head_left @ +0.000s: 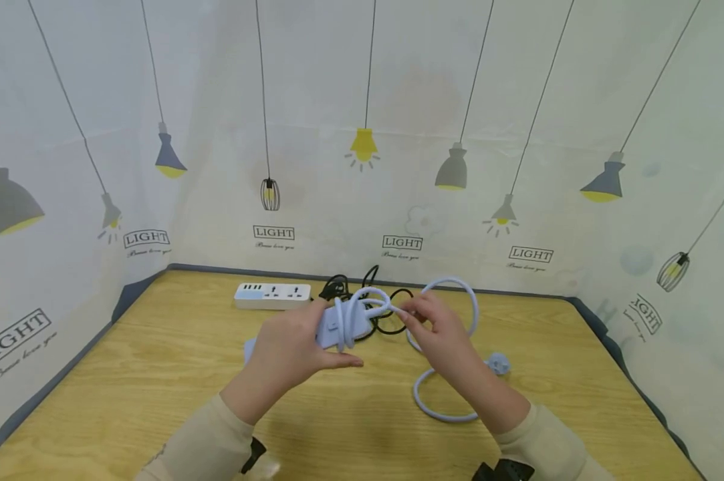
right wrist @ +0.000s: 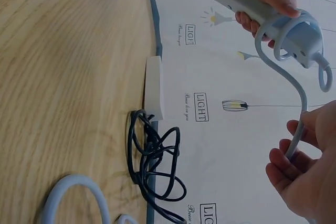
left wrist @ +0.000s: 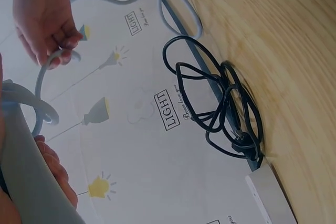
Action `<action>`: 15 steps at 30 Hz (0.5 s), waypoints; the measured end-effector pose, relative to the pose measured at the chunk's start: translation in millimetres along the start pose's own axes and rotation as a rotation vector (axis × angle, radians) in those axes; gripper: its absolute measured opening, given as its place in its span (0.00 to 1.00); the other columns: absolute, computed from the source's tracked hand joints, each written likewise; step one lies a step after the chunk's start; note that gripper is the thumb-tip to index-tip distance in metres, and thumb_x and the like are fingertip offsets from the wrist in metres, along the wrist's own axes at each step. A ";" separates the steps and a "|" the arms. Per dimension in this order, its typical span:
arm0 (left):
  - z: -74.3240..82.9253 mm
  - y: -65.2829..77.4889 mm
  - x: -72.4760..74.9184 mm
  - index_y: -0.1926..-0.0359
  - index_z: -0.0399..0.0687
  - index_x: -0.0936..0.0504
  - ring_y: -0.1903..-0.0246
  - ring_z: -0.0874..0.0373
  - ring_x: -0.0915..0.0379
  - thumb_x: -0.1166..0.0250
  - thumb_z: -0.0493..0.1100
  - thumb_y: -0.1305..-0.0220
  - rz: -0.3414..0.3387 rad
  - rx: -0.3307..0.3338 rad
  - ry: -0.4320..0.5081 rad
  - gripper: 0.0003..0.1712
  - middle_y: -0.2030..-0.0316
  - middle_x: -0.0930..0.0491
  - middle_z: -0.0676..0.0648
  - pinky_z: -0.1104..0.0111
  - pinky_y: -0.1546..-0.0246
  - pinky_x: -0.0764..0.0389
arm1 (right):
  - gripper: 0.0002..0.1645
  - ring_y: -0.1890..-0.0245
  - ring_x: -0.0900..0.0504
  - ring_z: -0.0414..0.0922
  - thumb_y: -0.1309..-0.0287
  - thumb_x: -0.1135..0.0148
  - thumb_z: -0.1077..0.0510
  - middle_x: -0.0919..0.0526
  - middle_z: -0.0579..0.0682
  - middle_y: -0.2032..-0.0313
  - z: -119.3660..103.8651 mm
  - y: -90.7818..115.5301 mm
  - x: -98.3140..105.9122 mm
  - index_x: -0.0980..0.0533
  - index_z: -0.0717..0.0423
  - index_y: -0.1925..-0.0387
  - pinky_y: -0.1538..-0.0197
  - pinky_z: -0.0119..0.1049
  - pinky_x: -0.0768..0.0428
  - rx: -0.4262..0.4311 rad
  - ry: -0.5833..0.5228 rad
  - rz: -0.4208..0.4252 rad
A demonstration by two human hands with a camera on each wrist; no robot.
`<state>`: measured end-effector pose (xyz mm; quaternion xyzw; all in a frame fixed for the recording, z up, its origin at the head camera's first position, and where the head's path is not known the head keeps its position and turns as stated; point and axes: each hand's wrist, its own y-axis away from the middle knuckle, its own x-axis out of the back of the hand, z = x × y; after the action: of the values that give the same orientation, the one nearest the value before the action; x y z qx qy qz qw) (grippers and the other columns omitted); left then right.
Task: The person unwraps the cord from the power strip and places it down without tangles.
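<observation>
"LIGHT" printed along backdrop (head_left: 402,242) behind wooden table (head_left: 157,374)

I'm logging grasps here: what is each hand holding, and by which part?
The left hand grips the light blue power strip round its body. The right hand pinches that strip's cord just past the wrapped loops.

A white power strip (head_left: 273,294) and a bundle of black cord (head_left: 362,300) are laid at the back of the wooden table (head_left: 157,374). A pale blue cord (head_left: 440,401) with its plug (head_left: 497,364) is laid near the front.

pale blue power strip (head_left: 336,325) held above table, its cable (head_left: 452,347) apparently looped around it.
</observation>
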<state>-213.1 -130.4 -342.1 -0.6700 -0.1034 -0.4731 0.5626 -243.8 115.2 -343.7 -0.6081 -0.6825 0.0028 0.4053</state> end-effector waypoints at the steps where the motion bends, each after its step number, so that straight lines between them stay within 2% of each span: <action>1: -0.6 0.1 0.3 0.67 0.46 0.27 0.86 0.64 0.40 0.26 0.77 0.74 -0.004 0.012 -0.005 0.45 0.81 0.34 0.57 0.72 0.87 0.38 | 0.03 0.67 0.25 0.42 0.38 0.37 0.63 0.25 0.42 0.68 0.9 1.0 0.0 0.18 0.55 0.65 0.61 0.40 0.26 -0.006 0.006 -0.009; 7: -4.8 -0.3 2.8 0.67 0.46 0.29 0.85 0.62 0.36 0.25 0.75 0.72 -0.017 0.071 0.003 0.44 0.80 0.31 0.55 0.69 0.87 0.34 | 0.04 0.64 0.25 0.41 0.36 0.37 0.61 0.24 0.42 0.65 3.7 8.4 3.5 0.17 0.52 0.64 0.59 0.42 0.25 -0.054 0.035 -0.077; 11: -8.7 -1.4 3.5 0.67 0.45 0.28 0.84 0.63 0.34 0.24 0.74 0.70 -0.025 0.093 0.014 0.43 0.79 0.30 0.55 0.70 0.86 0.33 | 0.04 0.63 0.25 0.41 0.37 0.37 0.61 0.23 0.41 0.64 4.9 15.1 7.2 0.18 0.49 0.66 0.58 0.46 0.24 -0.045 0.052 -0.100; 15: -12.3 -1.4 3.8 0.64 0.44 0.27 0.84 0.63 0.34 0.24 0.73 0.68 -0.055 0.132 0.017 0.43 0.78 0.29 0.55 0.70 0.86 0.33 | 0.06 0.61 0.25 0.40 0.37 0.36 0.62 0.22 0.39 0.62 3.4 22.6 10.4 0.18 0.48 0.68 0.58 0.45 0.24 -0.024 0.064 -0.105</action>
<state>-218.3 -141.9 -339.4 -0.6243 -0.1479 -0.4864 0.5932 -226.3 131.3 -351.5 -0.5760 -0.7003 -0.0462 0.4192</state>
